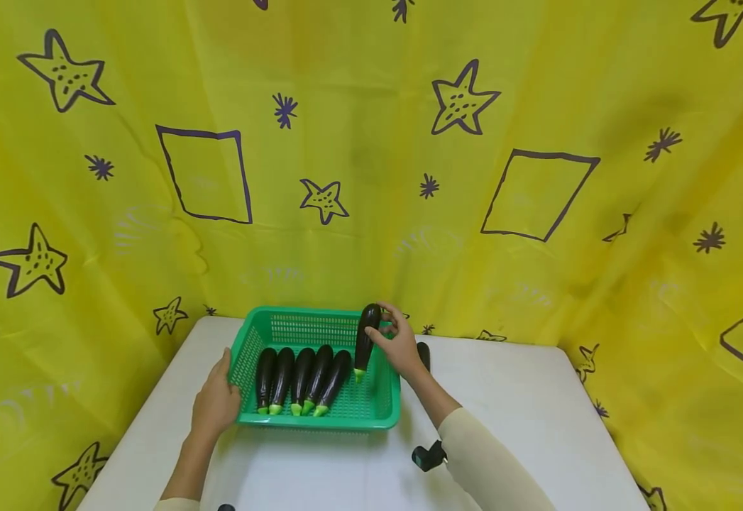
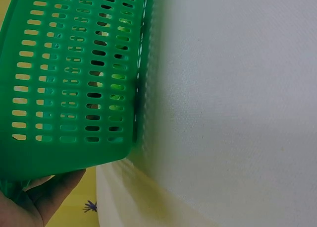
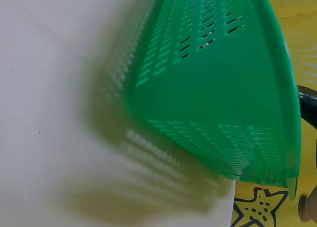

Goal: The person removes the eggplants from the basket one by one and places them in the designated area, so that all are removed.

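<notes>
A green plastic basket [image 1: 320, 421] with slotted walls is at the far part of the white table. My left hand [image 1: 216, 401] grips its left rim; in the left wrist view, fingers [image 2: 54, 192] show at the basket's edge. Inside, several dark eggplants [image 1: 304, 372] lie side by side, green stem ends toward me. Over the basket's right part, my right hand [image 1: 399, 344] holds another eggplant [image 1: 366, 337] between thumb and fingers, stem end down. In the right wrist view, only part of that eggplant [image 3: 308, 107] shows past the rim.
One more eggplant [image 1: 424, 355] lies right of the basket, partly hidden by my right wrist. A small black object [image 1: 427, 456] shows beside my right sleeve. Behind the white table [image 1: 505, 404] hangs a yellow curtain [image 1: 371, 262] with drawn stars and squares.
</notes>
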